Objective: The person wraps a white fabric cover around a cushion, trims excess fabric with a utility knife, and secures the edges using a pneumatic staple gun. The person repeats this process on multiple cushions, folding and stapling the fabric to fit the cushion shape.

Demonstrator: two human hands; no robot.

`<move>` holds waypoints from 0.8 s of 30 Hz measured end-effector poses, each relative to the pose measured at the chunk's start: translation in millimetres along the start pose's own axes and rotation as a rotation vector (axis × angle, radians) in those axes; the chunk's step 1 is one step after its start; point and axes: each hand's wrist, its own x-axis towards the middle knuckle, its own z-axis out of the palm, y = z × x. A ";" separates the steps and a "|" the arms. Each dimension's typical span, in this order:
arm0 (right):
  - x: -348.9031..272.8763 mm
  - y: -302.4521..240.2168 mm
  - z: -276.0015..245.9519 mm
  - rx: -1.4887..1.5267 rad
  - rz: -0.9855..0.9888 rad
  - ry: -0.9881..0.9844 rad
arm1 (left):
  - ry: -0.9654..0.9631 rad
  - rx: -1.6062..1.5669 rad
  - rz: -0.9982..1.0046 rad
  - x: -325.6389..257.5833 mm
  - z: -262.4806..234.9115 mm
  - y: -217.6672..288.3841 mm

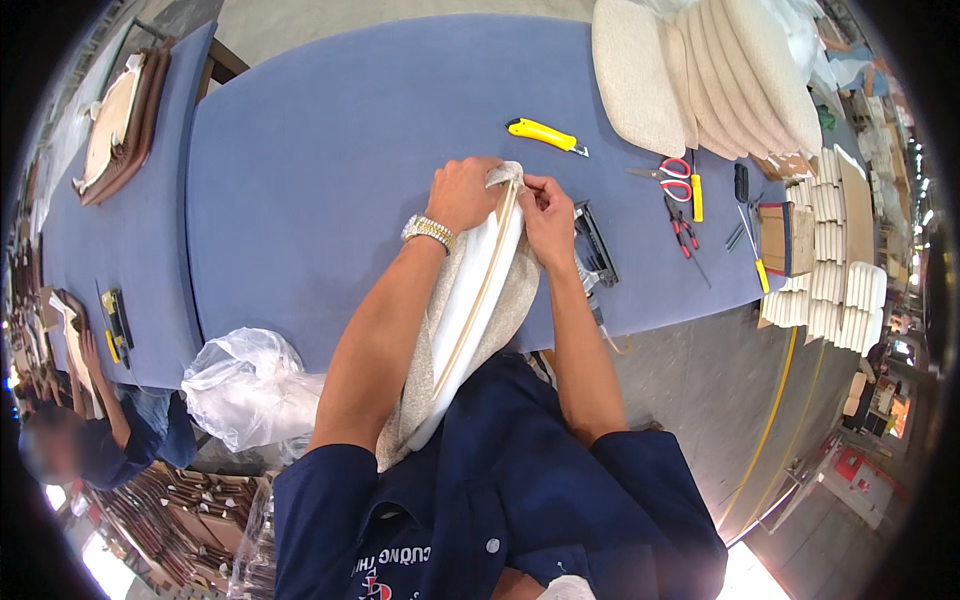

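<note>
Head view, padded panel: a long white piece (483, 310) with a tan edge strip stands on edge between the forearms, its far end over the blue worktop (310, 180) and its near end against the person's dark shirt (460, 480).
Fabric: beige cloth (515, 290) spreads along both sides of the panel and folds over its far tip.
Left hand: its fingers (465, 195) curl closed on the cloth at that tip, partly hidden.
Right hand: thumb and fingers (549, 220) pinch the cloth edge just opposite.
Close obstacles: a dark power tool (597, 245) lies just beside the right wrist; a clear plastic bag (250, 390) bulges near the left forearm.
Loose tools: a yellow knife (545, 134) lies beyond the hands; red-handled scissors (677, 180), pliers (682, 226) and a yellow-handled screwdriver (698, 198) lie farther right.
Far right corner: beige cushions (650, 80) lean in a row.
Left side: a co-worker (150, 430) sits or stands by another worktop (165, 240).
</note>
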 end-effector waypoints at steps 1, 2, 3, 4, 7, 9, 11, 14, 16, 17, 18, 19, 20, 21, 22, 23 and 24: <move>0.2 0.5 0.4 -0.010 -0.016 0.002 | 0.002 0.002 0.000 0.3 0.4 -0.8; 0.5 0.5 0.7 0.000 -0.012 0.003 | 0.010 0.007 0.011 0.5 0.6 -0.9; 1.1 0.6 1.3 0.010 -0.007 0.005 | 0.017 0.013 0.022 0.8 0.5 -1.3; 1.3 0.8 2.1 0.021 -0.003 0.006 | 0.024 0.019 0.033 0.6 0.4 -1.9; 4.6 5.1 2.5 -0.038 -0.024 0.020 | 0.021 -0.003 0.027 2.6 -2.8 -1.8; 6.7 3.6 6.3 -0.021 -0.023 0.013 | 0.034 -0.009 0.029 5.9 -2.2 -9.3; 8.2 1.9 7.9 -0.013 -0.017 0.008 | 0.040 -0.004 0.026 7.5 -2.1 -11.4; 9.5 1.5 9.2 -0.020 -0.019 0.007 | 0.046 -0.006 0.017 7.5 -4.4 -10.7; 10.2 3.6 8.9 -0.035 -0.049 0.014 | 0.060 -0.040 0.020 7.0 -3.3 -11.4; 10.4 4.0 8.5 -0.038 -0.041 0.007 | 0.059 -0.031 0.027 6.8 -3.5 -11.4; 10.4 4.4 7.9 -0.040 -0.034 0.001 | 0.059 -0.022 0.034 6.4 -3.8 -11.4; 10.1 4.9 7.7 -0.043 -0.026 -0.006 | 0.059 -0.012 0.042 5.7 -4.3 -11.5; 9.9 4.6 7.7 -0.043 -0.034 0.000 | 0.053 -0.018 0.042 5.5 -5.3 -11.3; 9.1 4.4 7.6 -0.044 -0.042 0.006 | 0.048 -0.023 0.043 4.9 -6.2 -11.1; 8.1 4.2 7.6 -0.045 -0.050 0.013 | 0.042 -0.029 0.045 4.2 -7.0 -10.7; 7.9 3.7 8.7 -0.037 -0.051 0.013 | 0.054 -0.049 0.063 4.5 -6.6 -13.4; 7.6 3.4 9.9 -0.030 -0.052 0.013 | 0.067 -0.069 0.083 4.3 -5.0 -17.9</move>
